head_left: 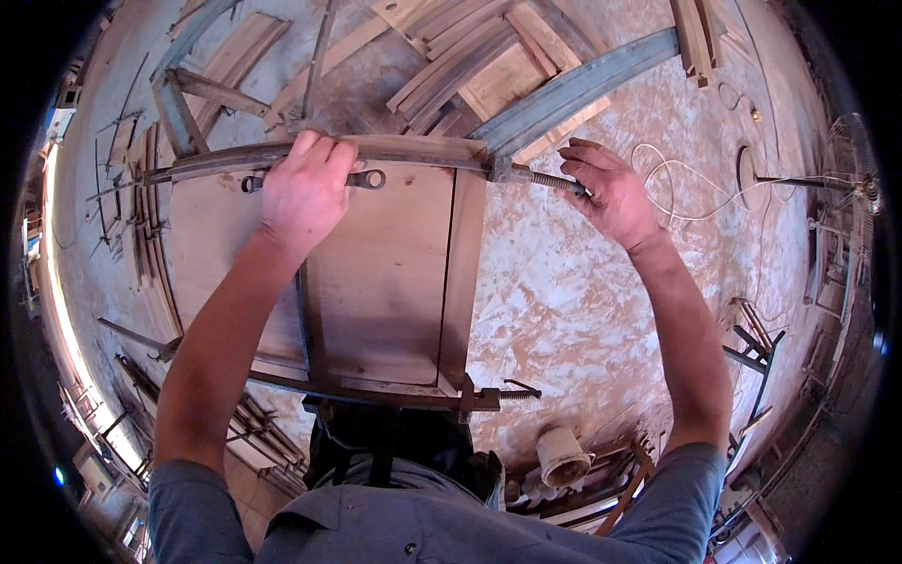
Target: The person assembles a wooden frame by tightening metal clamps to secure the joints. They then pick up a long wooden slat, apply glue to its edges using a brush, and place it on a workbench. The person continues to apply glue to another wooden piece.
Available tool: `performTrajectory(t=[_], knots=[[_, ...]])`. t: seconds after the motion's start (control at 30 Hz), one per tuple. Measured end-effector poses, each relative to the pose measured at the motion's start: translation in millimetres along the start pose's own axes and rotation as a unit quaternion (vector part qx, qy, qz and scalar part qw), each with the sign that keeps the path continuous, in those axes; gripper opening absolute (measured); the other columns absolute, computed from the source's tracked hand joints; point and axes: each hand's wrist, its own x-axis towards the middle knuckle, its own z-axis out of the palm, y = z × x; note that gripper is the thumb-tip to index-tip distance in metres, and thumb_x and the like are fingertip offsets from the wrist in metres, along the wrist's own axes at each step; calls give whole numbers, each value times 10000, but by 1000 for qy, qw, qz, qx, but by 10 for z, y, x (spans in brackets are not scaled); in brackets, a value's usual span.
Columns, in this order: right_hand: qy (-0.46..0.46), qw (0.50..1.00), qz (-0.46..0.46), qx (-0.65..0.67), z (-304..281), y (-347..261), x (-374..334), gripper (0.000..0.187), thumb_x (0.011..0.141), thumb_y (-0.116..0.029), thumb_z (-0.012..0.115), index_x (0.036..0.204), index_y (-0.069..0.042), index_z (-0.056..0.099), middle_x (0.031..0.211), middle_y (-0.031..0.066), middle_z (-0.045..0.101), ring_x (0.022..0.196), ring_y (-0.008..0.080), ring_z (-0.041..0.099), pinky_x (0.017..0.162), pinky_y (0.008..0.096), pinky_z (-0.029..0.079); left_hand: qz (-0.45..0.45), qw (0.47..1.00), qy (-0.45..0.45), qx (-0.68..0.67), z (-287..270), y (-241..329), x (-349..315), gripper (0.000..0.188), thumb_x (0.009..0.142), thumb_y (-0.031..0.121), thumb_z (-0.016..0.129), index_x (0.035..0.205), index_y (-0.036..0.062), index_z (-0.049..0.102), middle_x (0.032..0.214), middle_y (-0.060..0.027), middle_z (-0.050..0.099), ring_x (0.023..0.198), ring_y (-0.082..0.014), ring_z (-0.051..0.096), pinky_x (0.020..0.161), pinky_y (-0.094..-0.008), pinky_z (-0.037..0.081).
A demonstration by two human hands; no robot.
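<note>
A wooden panel frame (380,268) lies in front of me, with a long bar clamp (225,160) along its far edge. My left hand (305,193) is closed around a ring spanner (373,179), whose two ends stick out on either side. Its fingers also reach over the clamp bar. At the right, my right hand (611,195) has its fingers curled at the outer end of the clamp screw (545,179). A second bar clamp (423,399) runs along the near edge, close to my body, its screw pointing right.
Blue-grey metal supports (587,83) stand beyond the frame. Stacked wooden pieces (460,66) lie at the far side, and wood strips (150,221) at the left. A white cable (681,218) loops over the floor near a fan (860,183). A pale bucket (562,458) stands at near right.
</note>
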Motion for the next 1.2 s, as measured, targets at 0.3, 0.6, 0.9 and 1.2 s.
performTrajectory(t=[0.3, 0.6, 0.9, 1.2], knots=[[38, 999, 20, 32, 120, 21, -34, 365, 707, -221, 811, 966, -10, 665, 1071, 131, 670, 1057, 299, 634, 891, 371, 531, -24, 1000, 17, 3, 66, 0, -66, 185, 724, 132, 675, 889, 121, 592, 825, -6, 575, 873, -190, 572, 645, -324, 517], [17, 956, 135, 259, 334, 96, -175, 287, 817, -243, 740, 927, 2, 638, 1051, 156, 668, 1081, 291, 624, 901, 362, 492, -35, 999, 1, 5, 36, 16, -73, 206, 703, 138, 686, 886, 127, 592, 844, -3, 585, 886, -180, 577, 643, -317, 514], [313, 875, 181, 322, 1007, -106, -73, 494, 978, -402, 462, 696, 5, 457, 698, 102, 516, 703, 218, 539, 711, 363, 467, -29, 999, 25, -4, 60, 20, -36, 230, 675, 126, 687, 890, 117, 606, 843, 2, 593, 875, -177, 579, 640, -307, 506], [196, 832, 390, 343, 883, -252, -168, 641, 990, -497, 369, 618, 1, 522, 556, 59, 529, 529, 121, 483, 522, 290, 393, -23, 1000, 5, -12, 40, -11, -29, 230, 679, 127, 680, 895, 111, 605, 847, -2, 592, 876, -181, 583, 642, -303, 502]])
